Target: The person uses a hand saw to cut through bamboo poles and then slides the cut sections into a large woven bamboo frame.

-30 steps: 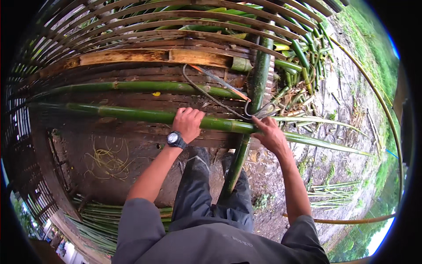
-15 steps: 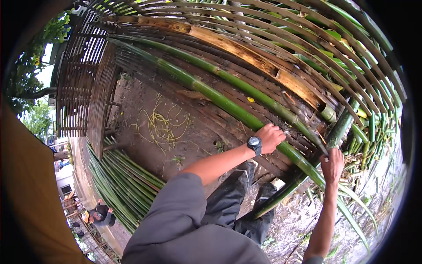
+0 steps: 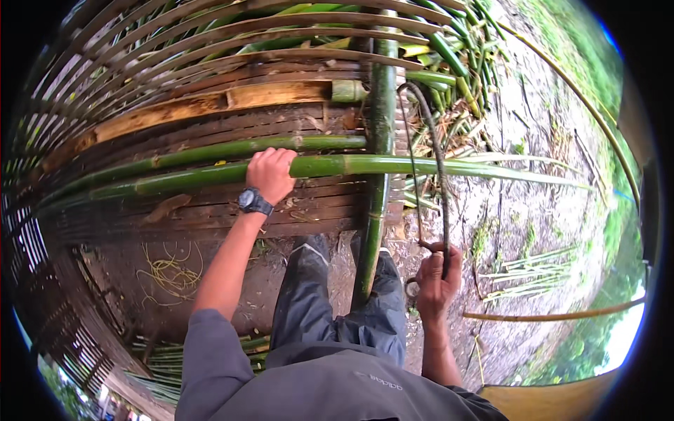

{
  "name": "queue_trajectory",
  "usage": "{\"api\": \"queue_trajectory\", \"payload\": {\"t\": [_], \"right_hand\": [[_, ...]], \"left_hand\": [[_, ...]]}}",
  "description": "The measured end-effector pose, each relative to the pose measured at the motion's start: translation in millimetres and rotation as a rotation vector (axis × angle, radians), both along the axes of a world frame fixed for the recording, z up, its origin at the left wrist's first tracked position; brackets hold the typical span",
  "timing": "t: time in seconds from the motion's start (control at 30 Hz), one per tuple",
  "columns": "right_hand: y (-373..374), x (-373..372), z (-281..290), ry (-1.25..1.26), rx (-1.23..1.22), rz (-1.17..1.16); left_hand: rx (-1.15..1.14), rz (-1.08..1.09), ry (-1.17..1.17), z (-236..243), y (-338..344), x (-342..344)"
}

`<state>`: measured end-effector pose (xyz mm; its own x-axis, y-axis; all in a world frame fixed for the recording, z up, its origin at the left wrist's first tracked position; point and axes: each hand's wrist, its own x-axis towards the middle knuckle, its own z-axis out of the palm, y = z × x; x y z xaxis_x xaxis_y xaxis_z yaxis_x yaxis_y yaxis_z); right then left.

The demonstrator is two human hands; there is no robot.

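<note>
My left hand (image 3: pixel 271 174), with a dark watch at the wrist, is closed round a long green bamboo pole (image 3: pixel 323 166). The pole lies across a thick green bamboo crosspiece (image 3: pixel 382 91), and its right end tapers into pale split strips reaching past the slats. My right hand (image 3: pixel 438 282) grips the lower end of a bow saw (image 3: pixel 437 151) with a dark curved frame and thin blade. The saw stands upright just right of the crosspiece, overlapping the pole in view; whether its blade touches the pole I cannot tell. Another green pole (image 3: pixel 260 146) lies behind the held one.
A split tan bamboo length (image 3: pixel 281 97) rests on the brown slat platform (image 3: pixel 295 224). Curved slats (image 3: pixel 232 43) rise at the back. Cut green pieces (image 3: pixel 460 63) pile up behind right. Yellow cord (image 3: pixel 172 270) lies on the ground at left, and pale sticks (image 3: pixel 530 274) at right.
My view has swung to the right. My right hand has moved off the pole's far side to lower right, where the bow saw now shows in it. My left hand stays on the pole.
</note>
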<state>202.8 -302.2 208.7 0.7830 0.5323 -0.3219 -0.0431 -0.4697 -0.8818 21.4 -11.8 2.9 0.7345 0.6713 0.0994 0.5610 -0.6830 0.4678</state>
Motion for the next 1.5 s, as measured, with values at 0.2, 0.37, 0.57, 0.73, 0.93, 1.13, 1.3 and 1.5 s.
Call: {"api": "queue_trajectory", "payload": {"t": [0.2,0.37,0.57,0.73,0.93,1.13,1.3,1.5], "right_hand": [[-23,-27,-32,-0.142,-0.259,0.062],[-11,-42,-43,-0.188,-0.259,0.104],[-9,-44,-53,-0.160,-0.235,0.081],[-16,-46,-47,-0.134,-0.230,0.109],[-7,-37,-51,-0.083,-0.241,0.104],[-3,-23,-95,-0.209,-0.116,0.076],[-74,-6,-86,-0.213,-0.218,0.060],[-138,45,-79,-0.158,-0.261,-0.022]], "left_hand": [[-0.015,-0.037,0.037,6,-1,9],[0.011,-0.012,0.078,7,0,10],[0.028,-0.028,0.103,4,-1,15],[0.032,-0.016,0.130,6,-1,17],[0.067,-0.027,0.128,11,0,16],[0.008,-0.032,0.123,8,-22,21],[-0.008,-0.043,0.093,26,-82,46],[-0.067,-0.083,0.089,23,-141,99]]}}
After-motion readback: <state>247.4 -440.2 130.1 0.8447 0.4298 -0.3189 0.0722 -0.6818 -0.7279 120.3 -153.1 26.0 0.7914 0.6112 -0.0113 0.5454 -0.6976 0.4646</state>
